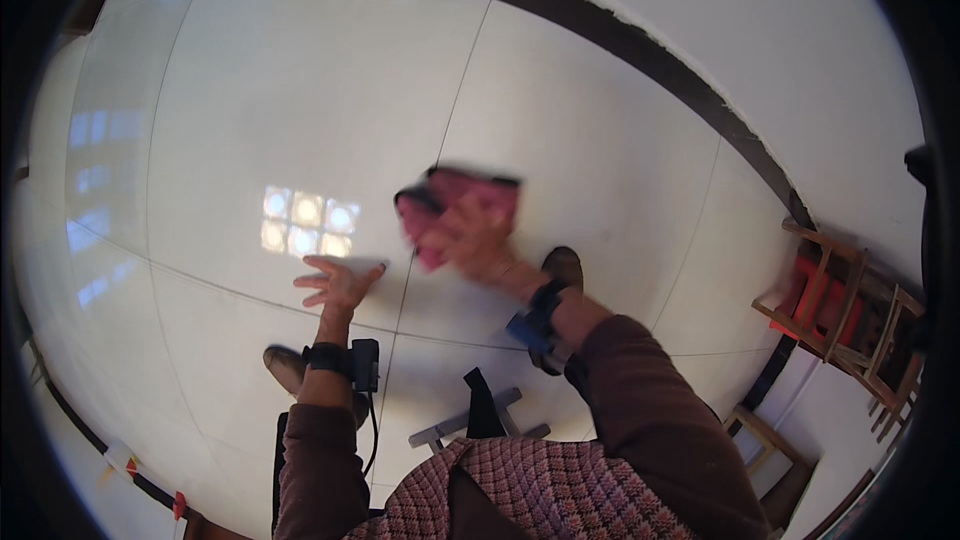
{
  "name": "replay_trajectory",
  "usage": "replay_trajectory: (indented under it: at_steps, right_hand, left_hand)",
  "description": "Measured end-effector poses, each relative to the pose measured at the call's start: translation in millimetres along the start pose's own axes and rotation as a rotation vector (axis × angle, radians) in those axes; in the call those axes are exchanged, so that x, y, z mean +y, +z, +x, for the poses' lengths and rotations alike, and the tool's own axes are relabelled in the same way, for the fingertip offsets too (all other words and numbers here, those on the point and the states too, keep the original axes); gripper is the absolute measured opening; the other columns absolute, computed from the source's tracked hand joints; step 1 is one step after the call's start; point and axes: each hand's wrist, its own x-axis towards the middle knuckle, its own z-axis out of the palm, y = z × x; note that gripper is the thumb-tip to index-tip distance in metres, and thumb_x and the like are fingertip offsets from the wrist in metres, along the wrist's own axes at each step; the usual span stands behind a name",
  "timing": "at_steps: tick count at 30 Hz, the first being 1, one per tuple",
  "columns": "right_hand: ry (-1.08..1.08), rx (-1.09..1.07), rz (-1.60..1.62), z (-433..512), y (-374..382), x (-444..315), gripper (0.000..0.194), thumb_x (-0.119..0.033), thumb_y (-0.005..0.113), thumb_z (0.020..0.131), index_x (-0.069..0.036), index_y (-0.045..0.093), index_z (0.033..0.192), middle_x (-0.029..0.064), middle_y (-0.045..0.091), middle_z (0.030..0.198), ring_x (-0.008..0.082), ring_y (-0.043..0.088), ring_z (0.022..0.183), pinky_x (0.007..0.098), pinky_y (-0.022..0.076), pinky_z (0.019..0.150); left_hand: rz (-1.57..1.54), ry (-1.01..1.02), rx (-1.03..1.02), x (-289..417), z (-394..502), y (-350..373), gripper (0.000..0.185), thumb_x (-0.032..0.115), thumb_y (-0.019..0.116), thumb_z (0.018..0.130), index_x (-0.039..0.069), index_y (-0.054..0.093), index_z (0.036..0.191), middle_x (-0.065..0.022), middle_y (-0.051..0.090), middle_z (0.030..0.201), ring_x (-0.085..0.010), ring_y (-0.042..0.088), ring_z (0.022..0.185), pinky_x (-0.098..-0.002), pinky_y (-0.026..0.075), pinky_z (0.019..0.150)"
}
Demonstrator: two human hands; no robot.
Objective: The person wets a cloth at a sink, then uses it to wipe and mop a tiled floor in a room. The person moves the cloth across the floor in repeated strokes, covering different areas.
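Observation:
My right hand (476, 247) is at a pink cloth item with black edges (480, 199), near the middle of the view. Both are blurred, and the fingers lie over the cloth; whether they grip it cannot be told. To the left, my left hand (337, 285) is held over the pale tiled floor (300, 105) with its fingers spread and nothing in it. A band with a small black box (365, 365) and a cable sits on my left wrist. Another band with a blue device (528, 331) is on my right wrist.
Stacked wooden chairs or stools (840, 300), with a red thing (821, 296) among them, stand by the wall at right. A dark skirting (637, 52) runs along the wall. Below my hands are my shoes (564, 268) and a grey frame foot (450, 424).

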Motion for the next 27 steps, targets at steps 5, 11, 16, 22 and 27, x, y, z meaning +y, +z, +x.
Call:
replay_trajectory:
  at_steps: [5, 11, 16, 22, 27]
  right_hand:
    - [0.537, -0.031, -0.459, -47.8, -36.6, 167.3, 0.053, -0.034, 0.041, 0.09, -0.015, 0.03, 0.138, 0.0175, 0.036, 0.136, 0.0325, 0.032, 0.125, 0.0535, 0.0253, 0.1]
    - [0.78, -0.072, -0.127, -32.7, -13.3, 78.7, 0.055, -0.03, 0.046, 0.087, -0.028, 0.028, 0.139, 0.0116, 0.026, 0.144, 0.0473, 0.018, 0.13, 0.0709, 0.0233, 0.092]
    - [0.296, -0.115, 0.067, -82.4, 24.2, -106.9, 0.051, -0.021, 0.058, 0.077, -0.027, 0.048, 0.127, 0.0128, 0.023, 0.145, 0.0445, 0.013, 0.133, 0.0718, 0.0185, 0.093]
    - [0.338, -0.035, -0.044, -101.2, 22.3, -48.3, 0.048, -0.02, 0.051, 0.082, -0.027, 0.045, 0.13, 0.0096, 0.022, 0.146, 0.0416, 0.013, 0.134, 0.0712, 0.0197, 0.094]
    - [1.125, 0.015, -0.023, -120.1, -42.3, 123.0, 0.053, -0.031, 0.039, 0.092, -0.028, 0.02, 0.141, 0.013, 0.017, 0.148, 0.0444, 0.011, 0.134, 0.0658, 0.018, 0.1]
  left_hand:
    - [-0.182, 0.287, 0.083, -75.9, 4.4, -0.7, 0.134, 0.046, 0.081, 0.056, 0.002, -0.013, 0.14, -0.0369, -0.015, 0.139, -0.0597, -0.002, 0.126, -0.0621, 0.02, 0.101]
    - [0.132, 0.335, 0.185, -120.5, -21.0, 49.6, 0.134, 0.037, 0.084, 0.057, 0.008, -0.018, 0.14, -0.0309, -0.021, 0.141, -0.0586, -0.014, 0.126, -0.0702, 0.016, 0.096]
    - [0.17, 0.194, 0.013, -106.6, -40.6, 48.8, 0.137, 0.033, 0.085, 0.059, 0.009, -0.024, 0.138, -0.0274, -0.032, 0.139, -0.0581, -0.02, 0.125, -0.0739, 0.022, 0.09]
    - [0.199, 0.172, -0.028, -96.6, -41.8, 41.8, 0.141, 0.039, 0.084, 0.058, 0.007, -0.029, 0.135, -0.0313, -0.036, 0.134, -0.0612, -0.023, 0.121, -0.0762, 0.019, 0.088]
    - [0.214, 0.18, -0.038, -99.7, -33.8, 45.8, 0.143, 0.039, 0.085, 0.058, 0.006, -0.032, 0.133, -0.0325, -0.037, 0.133, -0.0606, -0.026, 0.12, -0.0762, 0.019, 0.087]
